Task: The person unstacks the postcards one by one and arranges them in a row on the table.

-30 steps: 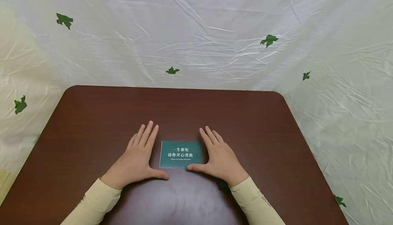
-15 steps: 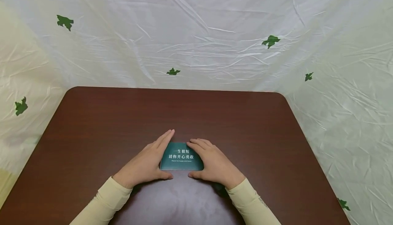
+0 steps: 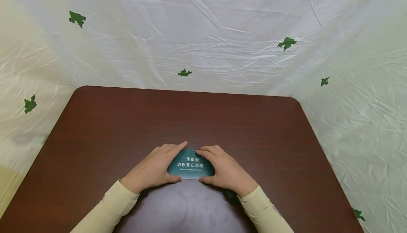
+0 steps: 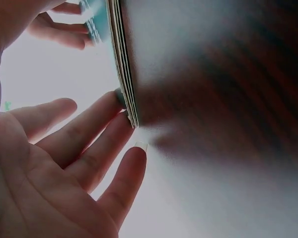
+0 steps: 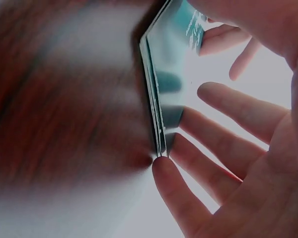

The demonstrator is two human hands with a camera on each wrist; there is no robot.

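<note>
A thin stack of teal cards [image 3: 190, 164] with white lettering on top lies on the brown table between my hands. Several pale layered edges of the stack show in the left wrist view. My left hand [image 3: 154, 169] curves round its left end, thumb at the near edge, fingers toward the far side; two fingertips [image 4: 121, 101] meet the edge while the index finger stands off. On the other end, my right hand [image 3: 229, 171] grips with its thumb at the near edge and fingers over the far corner. The little fingertip [image 5: 161, 166] touches the stack's corner.
The brown table [image 3: 254, 127] has rounded far corners. White cloth [image 3: 206, 31] with green leaf prints hangs behind it and along both sides. A pale purplish rounded patch [image 3: 184, 208] shows at the table's near side, between the yellow sleeves.
Both hands came inward from beside the stack and closed round its ends, the left moving right. Fingers that were spread straight are now more bent. The head view shifted slightly.
</note>
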